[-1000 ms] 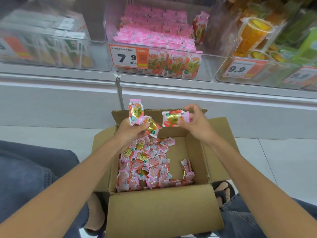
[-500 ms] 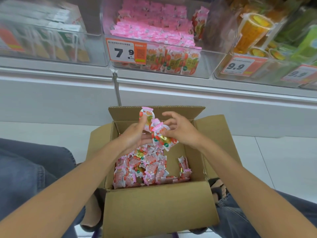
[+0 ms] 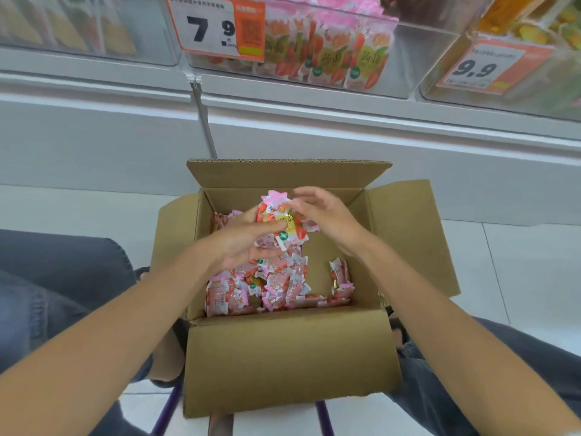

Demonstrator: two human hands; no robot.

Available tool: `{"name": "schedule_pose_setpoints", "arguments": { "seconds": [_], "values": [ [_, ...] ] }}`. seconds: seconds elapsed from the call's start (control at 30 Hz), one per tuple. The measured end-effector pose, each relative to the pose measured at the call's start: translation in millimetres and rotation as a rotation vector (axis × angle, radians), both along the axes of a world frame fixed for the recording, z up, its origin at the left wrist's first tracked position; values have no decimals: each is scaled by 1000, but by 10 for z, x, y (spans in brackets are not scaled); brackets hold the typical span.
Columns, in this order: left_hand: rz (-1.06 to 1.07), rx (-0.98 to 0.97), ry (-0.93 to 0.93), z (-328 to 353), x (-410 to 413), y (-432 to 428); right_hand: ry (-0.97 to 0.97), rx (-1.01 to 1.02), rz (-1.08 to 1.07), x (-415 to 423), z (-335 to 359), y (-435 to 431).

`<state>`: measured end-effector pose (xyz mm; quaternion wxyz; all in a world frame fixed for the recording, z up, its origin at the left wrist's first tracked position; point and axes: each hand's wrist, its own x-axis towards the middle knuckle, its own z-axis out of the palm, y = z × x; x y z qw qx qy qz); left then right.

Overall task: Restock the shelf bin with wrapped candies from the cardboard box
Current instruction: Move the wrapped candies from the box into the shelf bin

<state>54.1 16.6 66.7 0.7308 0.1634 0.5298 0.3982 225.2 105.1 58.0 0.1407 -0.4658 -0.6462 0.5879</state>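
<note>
Nearest, knees in dark jeans (image 3: 63, 272) sit either side of the cardboard box (image 3: 289, 357), which stands open on a pale tiled floor (image 3: 518, 253) with its flaps folded outward. Inside, loose wrapped candies (image 3: 257, 287) in pink, red and white wrappers lie heaped along the left and near parts of the box bottom, and a few more lie apart by the right wall. Above that heap, the left hand (image 3: 242, 240) grips a handful of candies (image 3: 283, 221), its fingers curled beneath and its thumb laid across the wrappers. The right hand (image 3: 327, 218) is just beside it on the right. Its fingers are blurred but look fairly straight and close together, with the tips resting against the far top of the handful. Farther off, on the white shelf, the clear shelf bin (image 3: 399, 67) holds upright packets of the same candy behind its front wall. An orange price tag (image 3: 213, 26) reading 7.9 hangs at its left. To the right, another clear bin carries a tag (image 3: 484, 66) reading 9.9.
</note>
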Motion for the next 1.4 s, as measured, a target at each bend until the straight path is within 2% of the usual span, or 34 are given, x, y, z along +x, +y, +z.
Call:
{"name": "schedule_pose_setpoints", "arguments": {
  "seconds": [0.13,0.2,0.27,0.37,0.47,0.53,0.6,0.67,0.73,0.8,0.87,0.97,1.07,1.2,1.3,1.4],
  "values": [
    [83,-165,-20,-200,-29,-28,-405,-169,209,310,-1043,-170],
    [105,-205,6,-266,-38,-42,-492,-312,250,397,-1483,-355],
    [125,-213,47,-340,-55,-60,-606,-203,343,414,-1813,-485],
    [79,-242,94,-405,-112,-66,-726,51,400,397,-1920,-536],
    [54,-253,144,-431,-140,-67,-560,76,301,340,-1663,-372],
    [54,-262,173,-445,-139,-63,-377,69,87,238,-1278,-209],
    [72,-255,166,-464,-142,-61,-165,177,-102,70,-839,-106],
    [121,-218,81,-458,-148,-20,-17,264,-75,-117,-469,-137],
    [126,-135,-22,-414,-143,32,-19,333,106,-218,-291,-215],
    [112,-74,-53,-320,-144,67,-5,283,182,-205,-183,-240],
    [115,-29,-46,-155,-144,85,70,122,86,-168,13,-177],
    [31,68,-61,156,-93,108,83,191,27,-124,362,-112],
    [-3,161,20,472,-4,148,57,248,-24,-103,697,-111],
    [-89,300,154,839,48,164,2,80,-19,-17,1106,-64],
    [-132,379,249,1076,88,163,50,3,-33,15,1442,-54],
    [-131,427,132,1289,136,194,137,-79,-57,-12,1720,-57]
  ]
}}
